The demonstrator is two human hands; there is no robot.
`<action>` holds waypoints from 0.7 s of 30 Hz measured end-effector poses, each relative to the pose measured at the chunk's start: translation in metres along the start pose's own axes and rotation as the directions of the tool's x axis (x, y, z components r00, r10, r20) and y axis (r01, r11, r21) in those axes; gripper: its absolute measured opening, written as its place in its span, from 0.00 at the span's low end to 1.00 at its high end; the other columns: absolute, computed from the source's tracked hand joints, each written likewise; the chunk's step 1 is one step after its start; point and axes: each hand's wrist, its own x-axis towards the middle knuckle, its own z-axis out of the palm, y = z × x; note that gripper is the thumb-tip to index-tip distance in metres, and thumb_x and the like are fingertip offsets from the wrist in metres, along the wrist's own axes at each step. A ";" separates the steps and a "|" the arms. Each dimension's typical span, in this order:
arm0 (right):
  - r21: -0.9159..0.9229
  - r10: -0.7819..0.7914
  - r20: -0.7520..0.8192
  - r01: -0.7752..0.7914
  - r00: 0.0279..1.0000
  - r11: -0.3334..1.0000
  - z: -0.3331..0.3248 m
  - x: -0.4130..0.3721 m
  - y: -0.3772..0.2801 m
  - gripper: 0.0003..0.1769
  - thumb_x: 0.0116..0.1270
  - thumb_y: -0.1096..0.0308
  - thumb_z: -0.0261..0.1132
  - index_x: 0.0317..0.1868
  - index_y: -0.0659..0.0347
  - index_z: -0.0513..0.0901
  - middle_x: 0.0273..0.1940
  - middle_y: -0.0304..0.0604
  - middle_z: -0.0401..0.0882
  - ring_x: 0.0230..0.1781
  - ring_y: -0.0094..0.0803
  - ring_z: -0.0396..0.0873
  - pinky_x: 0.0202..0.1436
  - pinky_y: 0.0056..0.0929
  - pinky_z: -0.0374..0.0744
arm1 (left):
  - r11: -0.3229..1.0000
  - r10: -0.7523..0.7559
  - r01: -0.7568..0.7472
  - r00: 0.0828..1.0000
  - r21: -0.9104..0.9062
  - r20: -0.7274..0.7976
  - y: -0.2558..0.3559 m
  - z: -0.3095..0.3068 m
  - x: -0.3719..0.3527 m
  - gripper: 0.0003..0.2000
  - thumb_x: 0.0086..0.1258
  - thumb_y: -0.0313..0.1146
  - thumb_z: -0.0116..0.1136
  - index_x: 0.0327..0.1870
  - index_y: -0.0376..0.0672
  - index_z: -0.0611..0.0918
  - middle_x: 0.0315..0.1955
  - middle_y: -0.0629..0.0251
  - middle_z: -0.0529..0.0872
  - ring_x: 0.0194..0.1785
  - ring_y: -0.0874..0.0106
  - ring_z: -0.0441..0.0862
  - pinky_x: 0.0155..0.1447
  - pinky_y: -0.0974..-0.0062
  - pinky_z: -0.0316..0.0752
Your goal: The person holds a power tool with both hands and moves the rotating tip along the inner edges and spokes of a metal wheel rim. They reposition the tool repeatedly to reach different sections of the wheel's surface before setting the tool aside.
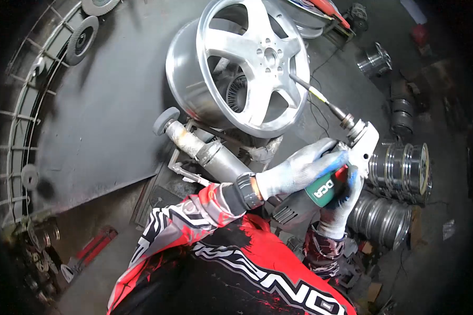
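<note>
My left hand (302, 165), in a white and blue work glove with a watch at the wrist, is closed over the green DCA angle grinder (320, 192) from the left. On the other side my right hand (346, 207), gloved too, wraps round the grinder's body below its white metal head. A long thin shaft (320, 97) runs from the head up to the left. Its tip is right at a spoke, near the hub of a silver alloy wheel (260, 105). The wheel stands tilted on a metal stand (194, 173).
Another tool with a small grey disc (166, 122) lies below the wheel. Stacked wheel rims (402, 168) stand at right, with a single rim (374, 60) farther back. Abrasive discs (82, 40) hang on a rack at left, beside a grey panel (105, 105). Cables trail on the floor.
</note>
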 end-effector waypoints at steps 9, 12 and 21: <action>-0.176 0.110 -0.123 -0.131 0.986 0.976 0.034 -0.055 0.038 0.53 0.58 0.61 0.77 0.78 0.64 0.56 0.67 0.49 0.69 0.67 0.38 0.72 0.71 0.38 0.70 | 0.833 -0.325 0.368 0.930 -0.413 0.174 -0.018 -0.027 -0.038 0.33 0.77 0.53 0.58 0.70 0.34 0.72 0.60 0.60 0.80 0.63 0.73 0.75 0.69 0.72 0.69; -0.203 0.155 -0.117 -0.176 0.981 0.963 0.039 -0.064 0.050 0.59 0.55 0.53 0.80 0.78 0.67 0.56 0.68 0.50 0.69 0.67 0.38 0.72 0.70 0.38 0.71 | 0.787 -0.414 0.467 0.884 -0.403 0.217 -0.023 -0.035 -0.052 0.32 0.76 0.51 0.60 0.70 0.33 0.72 0.59 0.60 0.80 0.63 0.74 0.75 0.68 0.74 0.70; -0.261 0.165 -0.113 -0.189 0.980 0.947 0.023 -0.061 0.077 0.63 0.52 0.51 0.84 0.79 0.67 0.55 0.70 0.50 0.67 0.70 0.39 0.69 0.73 0.39 0.68 | 0.762 -0.534 0.519 0.842 -0.387 0.077 -0.034 -0.037 -0.053 0.30 0.76 0.54 0.61 0.55 0.28 0.78 0.44 0.61 0.82 0.49 0.77 0.76 0.53 0.73 0.75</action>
